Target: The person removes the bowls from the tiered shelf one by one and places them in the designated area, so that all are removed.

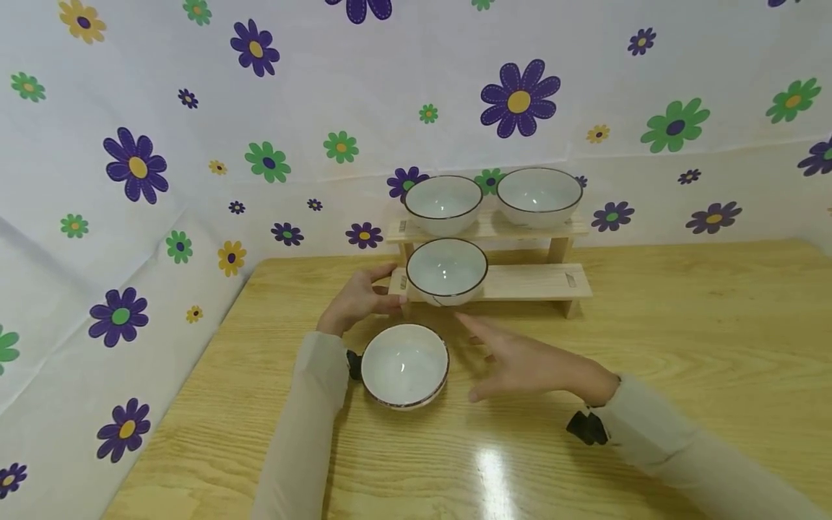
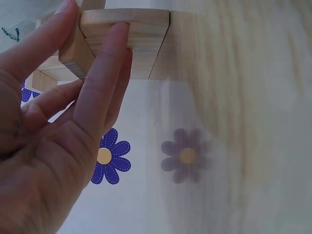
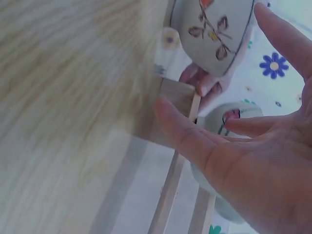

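A two-tier wooden stand (image 1: 536, 283) is at the back of the table. My left hand (image 1: 360, 297) grips the left end of its lower board, thumb on one side and fingers on the other. A white dark-rimmed bowl (image 1: 447, 271) sits on that board beside this hand. Another bowl (image 1: 404, 366) stands on the table in front, between my hands; the right wrist view shows a floral sprig on a bowl's side (image 3: 214, 41). To its right, my right hand (image 1: 520, 357) hovers with fingers spread, holding nothing.
Two more white bowls stand on the upper tier, one at left (image 1: 444, 206) and one at right (image 1: 539, 196). The wood-grain table (image 1: 682, 325) extends to both sides. A flower-printed cloth (image 1: 390, 87) hangs behind the stand and along the left.
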{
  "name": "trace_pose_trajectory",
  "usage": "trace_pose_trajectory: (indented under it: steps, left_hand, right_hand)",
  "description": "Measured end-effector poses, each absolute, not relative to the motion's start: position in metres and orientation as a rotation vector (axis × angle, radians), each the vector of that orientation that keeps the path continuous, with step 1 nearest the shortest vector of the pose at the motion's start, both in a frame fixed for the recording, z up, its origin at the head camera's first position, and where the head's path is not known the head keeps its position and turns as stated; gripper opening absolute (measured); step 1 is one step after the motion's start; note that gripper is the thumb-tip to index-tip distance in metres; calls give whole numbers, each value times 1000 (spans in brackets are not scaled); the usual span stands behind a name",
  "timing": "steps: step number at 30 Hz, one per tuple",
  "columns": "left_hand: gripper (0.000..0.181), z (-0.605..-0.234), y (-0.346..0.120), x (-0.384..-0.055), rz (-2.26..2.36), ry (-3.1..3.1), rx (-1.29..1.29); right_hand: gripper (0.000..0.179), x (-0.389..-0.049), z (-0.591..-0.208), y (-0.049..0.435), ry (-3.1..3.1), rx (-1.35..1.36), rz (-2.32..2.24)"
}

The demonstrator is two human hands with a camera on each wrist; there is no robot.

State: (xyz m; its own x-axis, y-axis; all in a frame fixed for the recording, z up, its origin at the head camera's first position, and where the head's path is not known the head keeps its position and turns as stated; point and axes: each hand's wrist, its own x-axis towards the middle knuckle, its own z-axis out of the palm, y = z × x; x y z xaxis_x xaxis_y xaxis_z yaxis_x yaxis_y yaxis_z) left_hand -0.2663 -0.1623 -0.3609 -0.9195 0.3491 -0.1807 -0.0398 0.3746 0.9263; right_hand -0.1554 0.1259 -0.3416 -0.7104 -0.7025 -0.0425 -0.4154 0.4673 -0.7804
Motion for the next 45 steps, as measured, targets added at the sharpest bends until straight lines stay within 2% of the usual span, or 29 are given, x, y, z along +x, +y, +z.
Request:
trace_pose_trajectory:
  steps: [9,20,37,45]
  left_hand:
    - [81,-362,-163,-267,1554,2294,267]
    - [81,-360,-162,-267,1538,2299,262]
    - [80,-363,-162,-267,1557,2294,291]
    - [81,-365,-163,-269,1548,2299,290]
  right_hand:
    - [91,-162,-333,147,2395,-959,-1245]
    - [83,-167,-321,159,2484,-908,-1370]
    - [91,-190,-320,141,2493,-840,-1551]
    - [102,-202,-326,128,2548,-860,-1488]
